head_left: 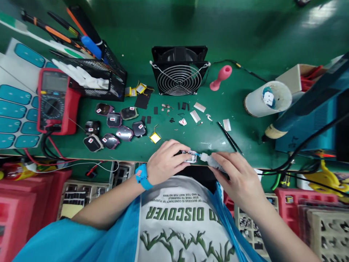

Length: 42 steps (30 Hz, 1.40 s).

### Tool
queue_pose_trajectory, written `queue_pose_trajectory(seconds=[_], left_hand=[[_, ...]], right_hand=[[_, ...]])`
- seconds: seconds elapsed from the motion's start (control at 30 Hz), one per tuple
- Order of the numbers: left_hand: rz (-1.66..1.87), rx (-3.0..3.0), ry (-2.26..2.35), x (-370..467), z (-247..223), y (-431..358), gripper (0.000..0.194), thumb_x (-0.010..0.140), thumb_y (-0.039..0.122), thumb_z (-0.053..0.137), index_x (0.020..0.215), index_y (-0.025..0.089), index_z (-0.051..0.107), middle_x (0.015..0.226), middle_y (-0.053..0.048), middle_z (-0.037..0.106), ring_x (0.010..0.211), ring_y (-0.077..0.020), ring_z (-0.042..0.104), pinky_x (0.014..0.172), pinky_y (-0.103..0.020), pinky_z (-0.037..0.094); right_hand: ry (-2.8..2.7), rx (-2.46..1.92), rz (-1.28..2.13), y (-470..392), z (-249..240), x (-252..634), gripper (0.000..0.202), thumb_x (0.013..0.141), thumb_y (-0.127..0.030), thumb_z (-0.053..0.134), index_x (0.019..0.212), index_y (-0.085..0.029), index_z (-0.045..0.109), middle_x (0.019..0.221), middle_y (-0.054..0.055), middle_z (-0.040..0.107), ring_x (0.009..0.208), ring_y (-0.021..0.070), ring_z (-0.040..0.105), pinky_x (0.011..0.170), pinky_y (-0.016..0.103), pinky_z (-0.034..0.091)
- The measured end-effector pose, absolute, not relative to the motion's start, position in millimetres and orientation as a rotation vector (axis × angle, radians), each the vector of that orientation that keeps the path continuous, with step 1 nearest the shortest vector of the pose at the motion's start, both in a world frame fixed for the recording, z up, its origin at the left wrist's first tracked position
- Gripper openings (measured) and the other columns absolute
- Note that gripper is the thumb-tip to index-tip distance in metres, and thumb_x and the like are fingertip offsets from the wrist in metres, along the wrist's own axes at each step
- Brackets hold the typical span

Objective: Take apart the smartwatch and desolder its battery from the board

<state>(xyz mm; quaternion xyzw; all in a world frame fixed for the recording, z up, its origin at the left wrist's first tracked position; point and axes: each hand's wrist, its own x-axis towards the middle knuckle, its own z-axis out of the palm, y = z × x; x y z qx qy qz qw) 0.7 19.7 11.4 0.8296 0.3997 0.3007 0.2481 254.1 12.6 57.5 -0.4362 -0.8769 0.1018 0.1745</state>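
Note:
At the bench's front edge, my left hand (170,160) is closed on a small white-rimmed watch case (192,157) with its inner parts showing. My right hand (237,171) grips a squeeze bottle (215,163) with a white collar and a thin blue tip. That tip points left and meets the watch case, or nearly so; exact contact is too small to tell. Behind my left hand lies a small yellow battery (155,137) with thin wires. Black tweezers (230,138) rest beyond my right hand.
Several watch cases (124,133) sit at left, near a red multimeter (53,102) and a black mesh tool holder (114,78). A fan (179,72) stands at the back. To the right are a pink-handled tool (220,77), a white cylinder (265,100) and a blue machine (313,120).

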Motion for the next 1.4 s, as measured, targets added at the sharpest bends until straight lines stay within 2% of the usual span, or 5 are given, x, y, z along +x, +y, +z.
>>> queue_pose_trajectory(seconds=[0.23, 0.4, 0.97, 1.17, 1.4], left_hand=[[0.787, 2.249, 1.131, 2, 12, 19, 0.015, 0.101, 0.024, 0.063, 0.087, 0.018, 0.062, 0.115, -0.007, 0.073, 0.103, -0.0217, 0.061, 0.091, -0.039, 0.052], [0.769, 2.245, 1.130, 1, 12, 18, 0.025, 0.099, 0.023, 0.065, 0.077, 0.018, 0.055, 0.117, -0.007, 0.072, 0.103, -0.0219, 0.060, 0.090, -0.038, 0.050], [0.776, 2.282, 1.108, 0, 10, 18, 0.029, 0.100, 0.023, 0.063, 0.072, 0.018, 0.056, 0.117, -0.007, 0.072, 0.102, -0.0220, 0.059, 0.088, -0.039, 0.053], [0.735, 2.266, 1.113, -1, 11, 18, 0.030, 0.099, 0.021, 0.063, 0.070, 0.019, 0.055, 0.116, -0.006, 0.073, 0.101, -0.0219, 0.060, 0.088, -0.038, 0.052], [0.777, 2.296, 1.103, -1, 13, 19, 0.034, 0.097, 0.019, 0.066, 0.066, 0.019, 0.050, 0.114, -0.007, 0.073, 0.100, -0.0218, 0.060, 0.086, -0.038, 0.052]], right_hand=[[-2.574, -1.193, 0.189, 14, 64, 252, 0.025, 0.097, -0.016, 0.063, 0.122, -0.012, 0.060, 0.103, 0.015, 0.071, 0.084, 0.0250, 0.062, 0.074, 0.039, 0.056], [-2.616, -1.178, 0.149, 14, 68, 250, 0.027, 0.098, -0.015, 0.061, 0.125, -0.015, 0.058, 0.102, 0.013, 0.071, 0.082, 0.0248, 0.062, 0.075, 0.040, 0.055], [-2.621, -1.181, 0.165, 12, 68, 249, 0.026, 0.096, -0.014, 0.061, 0.122, -0.013, 0.058, 0.100, 0.015, 0.071, 0.086, 0.0271, 0.064, 0.075, 0.042, 0.058], [-2.235, -1.336, 0.472, 59, 62, 264, 0.030, 0.102, -0.028, 0.053, 0.131, -0.023, 0.055, 0.105, 0.010, 0.064, 0.092, 0.0251, 0.066, 0.077, 0.041, 0.059], [-1.623, -1.296, 0.623, 160, 27, 223, 0.031, 0.093, -0.034, 0.067, 0.116, -0.021, 0.051, 0.116, 0.011, 0.067, 0.108, 0.0231, 0.070, 0.096, 0.042, 0.060]])
